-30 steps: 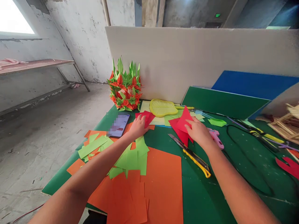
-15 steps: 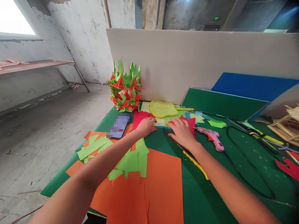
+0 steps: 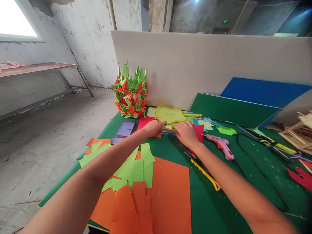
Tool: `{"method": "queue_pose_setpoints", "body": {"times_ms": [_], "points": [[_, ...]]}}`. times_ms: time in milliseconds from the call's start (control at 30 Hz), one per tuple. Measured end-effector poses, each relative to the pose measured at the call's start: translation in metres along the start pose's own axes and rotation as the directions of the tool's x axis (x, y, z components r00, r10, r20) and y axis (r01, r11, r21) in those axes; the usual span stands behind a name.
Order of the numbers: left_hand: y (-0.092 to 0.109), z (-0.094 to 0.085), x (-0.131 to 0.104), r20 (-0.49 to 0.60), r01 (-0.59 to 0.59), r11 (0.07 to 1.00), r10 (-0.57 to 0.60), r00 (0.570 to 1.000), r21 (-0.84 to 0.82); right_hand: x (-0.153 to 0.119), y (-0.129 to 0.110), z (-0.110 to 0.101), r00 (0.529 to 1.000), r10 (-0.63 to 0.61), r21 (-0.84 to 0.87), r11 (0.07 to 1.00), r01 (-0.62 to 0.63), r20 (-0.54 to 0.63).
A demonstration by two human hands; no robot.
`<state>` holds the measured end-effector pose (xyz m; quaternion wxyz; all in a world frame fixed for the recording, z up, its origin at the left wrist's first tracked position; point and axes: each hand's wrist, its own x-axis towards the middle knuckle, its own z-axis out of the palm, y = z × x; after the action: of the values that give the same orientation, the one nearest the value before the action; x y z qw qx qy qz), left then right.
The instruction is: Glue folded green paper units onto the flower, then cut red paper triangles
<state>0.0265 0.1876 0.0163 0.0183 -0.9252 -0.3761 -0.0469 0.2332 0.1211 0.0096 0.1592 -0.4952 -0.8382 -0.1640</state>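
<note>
My left hand (image 3: 155, 127) and my right hand (image 3: 187, 132) reach to the far part of the green table. Their fingers close on the near edge of a stack of coloured paper sheets (image 3: 170, 129), slightly lifted between them. Red paper (image 3: 145, 121) shows beside my left hand, and more red paper (image 3: 199, 131) beside my right. Behind the fingers lies a yellow fly swatter (image 3: 170, 114). Under my right forearm is a yellow-handled tool (image 3: 207, 175), perhaps scissors, partly hidden. A pink glue gun (image 3: 222, 145) rests to the right of that hand.
Green paper pieces (image 3: 136, 170) and orange sheets (image 3: 172, 195) cover the near left. A phone (image 3: 124, 130) lies beyond them. An orange-and-green folded-paper construction (image 3: 131, 94) stands at the back left. A green board (image 3: 231, 109) leans at the rear; cables and wooden sticks (image 3: 298, 133) sit right.
My hands have come closer together and their fingers have closed on the paper stack's edge, raising it a little. The phone's screen has lit, and the yellow-handled tool has shifted slightly.
</note>
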Motion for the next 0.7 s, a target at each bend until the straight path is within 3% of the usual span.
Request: {"method": "queue_pose_setpoints", "body": {"times_ms": [433, 700], "points": [[-0.01, -0.006, 0.011, -0.015, -0.044, 0.998, 0.044, 0.999, -0.047, 0.005, -0.001, 0.011, 1.0, -0.015, -0.039, 0.999, 0.016, 0.016], [-0.014, -0.018, 0.014, 0.01, -0.063, 0.996, 0.063, 0.998, -0.067, 0.013, 0.002, 0.005, 0.996, -0.074, -0.059, 0.995, 0.077, 0.041]]}}
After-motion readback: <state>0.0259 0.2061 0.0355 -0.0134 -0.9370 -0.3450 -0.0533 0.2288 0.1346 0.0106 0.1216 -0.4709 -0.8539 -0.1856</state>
